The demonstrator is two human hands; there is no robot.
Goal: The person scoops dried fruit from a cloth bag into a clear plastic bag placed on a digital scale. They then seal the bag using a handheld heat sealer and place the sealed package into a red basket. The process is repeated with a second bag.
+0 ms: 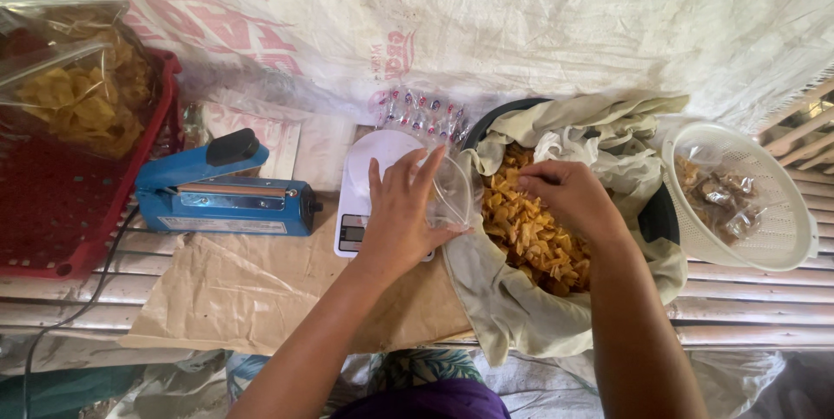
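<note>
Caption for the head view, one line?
Left hand holds a clear bag on a scale; right hand reaches into chips.

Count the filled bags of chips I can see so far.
1: a sealed clear bag of yellow chips in the red basket, far left. The bag in the left hand looks empty; others may be hidden.

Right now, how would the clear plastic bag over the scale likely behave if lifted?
The clear plastic bag looks thin and creased, so probably floppy and light. The left hand props its mouth open, suggesting it would collapse if released. Its glossy film may be slippery.
</note>
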